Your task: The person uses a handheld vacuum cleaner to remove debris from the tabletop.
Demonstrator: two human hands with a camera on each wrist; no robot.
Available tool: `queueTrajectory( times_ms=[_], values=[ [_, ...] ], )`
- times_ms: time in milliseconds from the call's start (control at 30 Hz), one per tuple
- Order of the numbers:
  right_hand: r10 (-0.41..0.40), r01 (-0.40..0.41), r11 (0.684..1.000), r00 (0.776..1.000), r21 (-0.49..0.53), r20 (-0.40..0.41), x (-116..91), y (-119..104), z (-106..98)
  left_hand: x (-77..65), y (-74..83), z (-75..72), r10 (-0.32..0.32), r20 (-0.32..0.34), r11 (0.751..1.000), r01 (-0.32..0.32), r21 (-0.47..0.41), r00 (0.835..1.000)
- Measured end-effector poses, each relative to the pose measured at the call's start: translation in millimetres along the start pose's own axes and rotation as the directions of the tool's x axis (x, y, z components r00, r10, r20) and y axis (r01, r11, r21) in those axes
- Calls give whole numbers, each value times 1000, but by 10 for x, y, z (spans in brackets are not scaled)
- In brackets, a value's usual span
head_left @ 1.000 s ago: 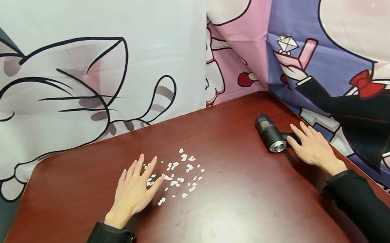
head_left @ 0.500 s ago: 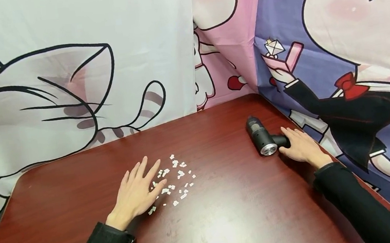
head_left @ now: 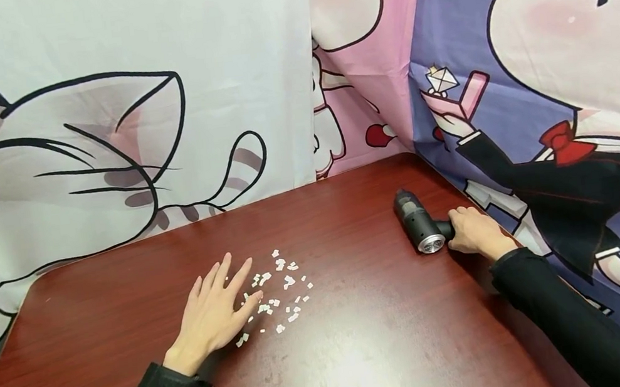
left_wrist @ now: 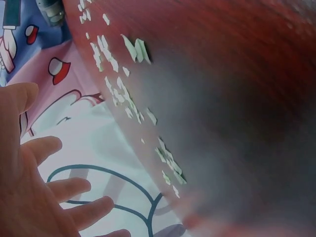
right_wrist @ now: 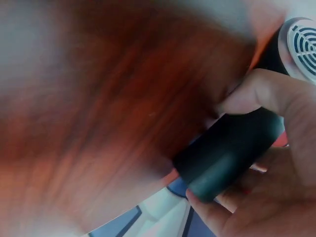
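Right hand (head_left: 477, 231) has curled round the handle (right_wrist: 232, 148) of the black gadget (head_left: 418, 223) since half a second ago, so it's properly gripping it now. Gadget's lying on the table (head_left: 346, 215), near the right edge. Left hand (head_left: 209, 317) is spread wide, palm down, just beside some white scraps (head_left: 288, 280).

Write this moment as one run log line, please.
right hand: grips handle of black device | left hand: spread near white scraps | scraps: scattered on table
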State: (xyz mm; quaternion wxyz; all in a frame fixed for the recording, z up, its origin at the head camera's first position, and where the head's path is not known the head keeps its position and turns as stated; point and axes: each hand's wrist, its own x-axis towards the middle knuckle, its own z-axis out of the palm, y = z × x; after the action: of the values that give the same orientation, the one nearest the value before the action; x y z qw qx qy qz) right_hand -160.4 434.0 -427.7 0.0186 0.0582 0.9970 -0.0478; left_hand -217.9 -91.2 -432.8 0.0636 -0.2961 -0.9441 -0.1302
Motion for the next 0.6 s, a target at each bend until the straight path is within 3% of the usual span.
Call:
queueTrajectory(
  times_ms=[267,433,600],
  values=[
    [-43,45,998,998,-46,44,53,13,15,-87,-87,-39,-19,-22,1000,19,7,1000],
    [-50,49,998,998,-32,-36,44,6,41,-135,-149,-84,-34,-41,999,34,3,999],
    [15,-8,998,991,56,-134,-1,-13,8,-202,-236,-129,-59,-62,998,58,-17,996]
  ],
)
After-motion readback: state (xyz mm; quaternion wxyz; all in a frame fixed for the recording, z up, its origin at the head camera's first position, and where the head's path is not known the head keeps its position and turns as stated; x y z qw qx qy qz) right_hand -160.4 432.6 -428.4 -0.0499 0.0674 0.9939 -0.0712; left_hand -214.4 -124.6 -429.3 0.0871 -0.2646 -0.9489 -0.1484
